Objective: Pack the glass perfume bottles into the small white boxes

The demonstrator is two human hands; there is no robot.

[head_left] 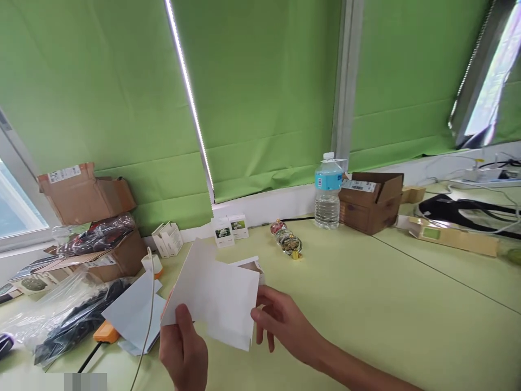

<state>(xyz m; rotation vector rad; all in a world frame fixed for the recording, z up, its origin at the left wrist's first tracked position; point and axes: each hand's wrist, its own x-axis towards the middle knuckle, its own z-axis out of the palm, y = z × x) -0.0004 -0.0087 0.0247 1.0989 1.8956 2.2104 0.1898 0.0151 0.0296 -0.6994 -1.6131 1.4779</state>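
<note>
A white folded sheet (pixel 228 296), perhaps thin card, is held up over the table between my two hands. My left hand (pixel 185 347) grips its lower left part, thumb on the near face and the other fingers hidden behind. At the right edge, my right hand (pixel 285 320) pinches the sheet between thumb and forefinger, its other fingers curled below. Just behind the sheet a small white box (pixel 254 265) is partly hidden. More white sheets (pixel 136 312) lie on the table left of my left hand.
Small picture boxes (pixel 223 232) stand by the wall, near several bangle-like rings (pixel 287 241). A water bottle (pixel 327 193) and an open brown carton (pixel 370 203) are at the back right. On the left are stacked cartons (pixel 87 193), a plastic bag (pixel 77 315) and a cable (pixel 148 320).
</note>
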